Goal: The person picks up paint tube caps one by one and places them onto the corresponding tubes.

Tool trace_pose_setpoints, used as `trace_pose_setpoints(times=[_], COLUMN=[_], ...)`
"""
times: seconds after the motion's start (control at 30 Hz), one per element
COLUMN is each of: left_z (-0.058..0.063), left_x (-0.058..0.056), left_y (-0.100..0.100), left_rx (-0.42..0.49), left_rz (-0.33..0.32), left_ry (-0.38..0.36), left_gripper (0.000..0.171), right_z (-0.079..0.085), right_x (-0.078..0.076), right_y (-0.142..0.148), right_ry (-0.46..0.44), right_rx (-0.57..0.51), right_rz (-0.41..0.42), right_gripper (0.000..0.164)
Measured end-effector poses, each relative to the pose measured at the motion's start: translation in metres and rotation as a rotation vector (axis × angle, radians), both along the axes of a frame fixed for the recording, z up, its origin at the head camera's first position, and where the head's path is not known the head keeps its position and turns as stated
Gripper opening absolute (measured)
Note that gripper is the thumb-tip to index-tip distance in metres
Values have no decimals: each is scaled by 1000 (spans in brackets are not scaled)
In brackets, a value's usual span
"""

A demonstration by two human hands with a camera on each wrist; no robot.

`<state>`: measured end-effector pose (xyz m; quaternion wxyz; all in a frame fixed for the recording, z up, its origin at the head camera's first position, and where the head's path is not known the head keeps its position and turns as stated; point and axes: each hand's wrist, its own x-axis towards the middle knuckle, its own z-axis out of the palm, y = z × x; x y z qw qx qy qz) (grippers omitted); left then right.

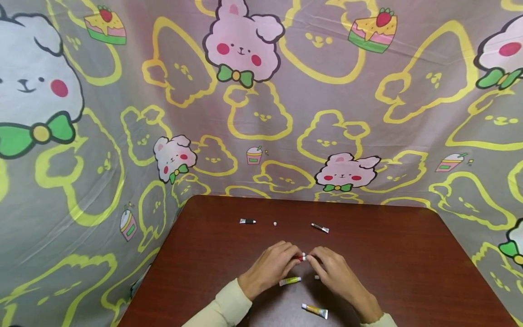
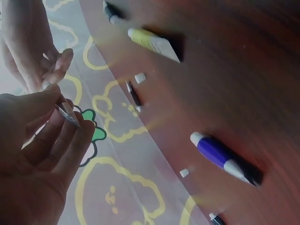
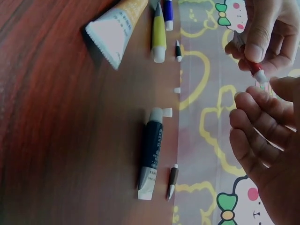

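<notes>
My left hand grips a small red paint tube between thumb and fingers, its white cap pointing toward my right hand. The right hand has its thumb and index fingertips at that cap, pinching its end; its other fingers are loosely bent in the right wrist view. Most of the tube is hidden by the left fingers in the head view. Below the hands lies a yellow paint tube. A dark blue tube lies near the right hand, and a purple tube shows in the left wrist view.
Toward the far edge of the brown table lie a black tube, a loose white cap and a dark brown tube. An orange-yellow tube is at the near side. Patterned cloth hangs around the table.
</notes>
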<state>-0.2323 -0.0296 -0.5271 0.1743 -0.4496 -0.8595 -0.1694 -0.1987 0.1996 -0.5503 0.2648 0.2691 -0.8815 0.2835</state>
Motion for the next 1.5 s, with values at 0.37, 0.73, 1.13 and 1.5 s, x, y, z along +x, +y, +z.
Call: trace_pose_setpoints(times=[0.37, 0.73, 1.13, 1.5], left_z=[-9, -21, -39, -43], left_x=[-8, -35, -53, -55], left_y=[-12, -37, -46, -43], left_rx=[-18, -44, -97, -144], left_rz=[98, 208, 237, 233], left_ry=[-27, -36, -60, -86], left_gripper=[9, 9, 11, 13], right_z=[-1, -2, -3, -1], right_x=[-11, -24, -39, -56], right_y=[11, 29, 44, 56], right_ry=[46, 42, -67, -56], right_rx=[-8, 3, 3, 53], right_rz=[-98, -152, -203, -200], right_gripper=[18, 14, 14, 20])
